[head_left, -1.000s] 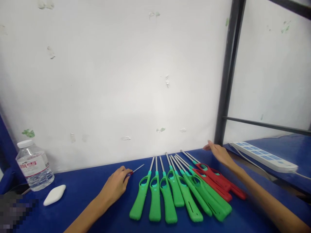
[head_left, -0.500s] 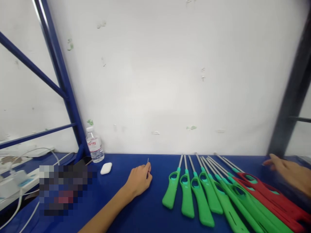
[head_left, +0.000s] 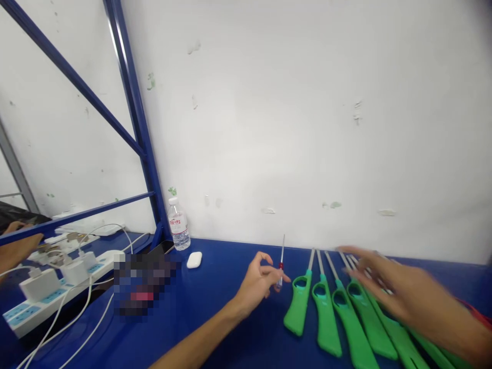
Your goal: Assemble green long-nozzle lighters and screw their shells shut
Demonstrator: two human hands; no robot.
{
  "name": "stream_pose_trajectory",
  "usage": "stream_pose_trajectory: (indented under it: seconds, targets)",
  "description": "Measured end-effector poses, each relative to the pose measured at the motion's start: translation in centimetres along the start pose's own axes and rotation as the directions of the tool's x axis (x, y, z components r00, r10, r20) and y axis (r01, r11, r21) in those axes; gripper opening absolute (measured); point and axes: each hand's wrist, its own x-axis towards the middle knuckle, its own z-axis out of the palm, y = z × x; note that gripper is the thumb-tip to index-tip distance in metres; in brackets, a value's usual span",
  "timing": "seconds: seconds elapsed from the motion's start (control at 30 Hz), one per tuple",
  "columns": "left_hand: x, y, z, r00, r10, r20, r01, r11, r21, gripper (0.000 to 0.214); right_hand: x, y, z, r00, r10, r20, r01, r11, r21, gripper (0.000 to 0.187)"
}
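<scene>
A small screwdriver (head_left: 280,274) with a clear handle, a red collar and a thin metal shaft points up and away from me. My left hand (head_left: 257,282) has its fingertips around the handle, while its index finger is curled apart. The shaft's tip overlaps the wall above the table's back edge. Just right of it lie several green long-reach lighters (head_left: 298,305) with metal stems, side by side. Over the right-hand lighters is my right hand (head_left: 395,292), blurred by motion, its fingers stretched apart with nothing visible in them. It hides parts of those lighters.
A water bottle (head_left: 179,225) and a white case (head_left: 194,260) stand left on the blue table (head_left: 219,297). Power strips (head_left: 42,300) with chargers and white cables fill the far left. A blue frame post (head_left: 140,128) rises before the white wall.
The view has turned left. My right hand has come in from the far right over the lighters. My left hand has shifted right, and more of the screwdriver shows, its tip raised.
</scene>
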Motion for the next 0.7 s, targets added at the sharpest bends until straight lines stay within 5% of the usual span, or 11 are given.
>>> stream_pose_trajectory:
  seconds: [0.07, 0.17, 0.27, 0.47, 0.7]
  targets:
    - [-0.6, 0.2, 0.4, 0.995, 0.017, 0.099, -0.004, 0.992, -0.128, 0.035, 1.9, -5.3, 1.9, 0.942, -0.281, 0.181, 0.277, 0.960, 0.048, 0.040]
    - [-1.2, 0.5, 0.3, 0.972, 0.061, 0.226, -0.002, 0.968, -0.251, 0.034, 3.4, -8.7, 4.2, 0.906, -0.364, 0.217, 0.361, 0.931, 0.056, 0.038]
    - [-1.4, 0.6, 0.1, 0.954, 0.104, 0.282, -0.011, 0.950, -0.313, 0.032, 3.4, -8.1, 5.2, 0.916, -0.351, 0.194, 0.355, 0.935, 0.016, 0.026]
    - [-2.0, 0.8, 1.2, 0.950, 0.145, 0.276, -0.053, 0.948, -0.315, 0.030, 2.2, -7.4, 5.4, 0.927, -0.364, 0.084, 0.369, 0.928, -0.052, 0.039]
    - [-2.0, 1.1, 2.2, 0.956, 0.175, 0.235, -0.173, 0.984, -0.031, 0.043, 1.6, -8.1, 4.7, 0.896, -0.443, -0.025, 0.441, 0.896, -0.053, 0.030]
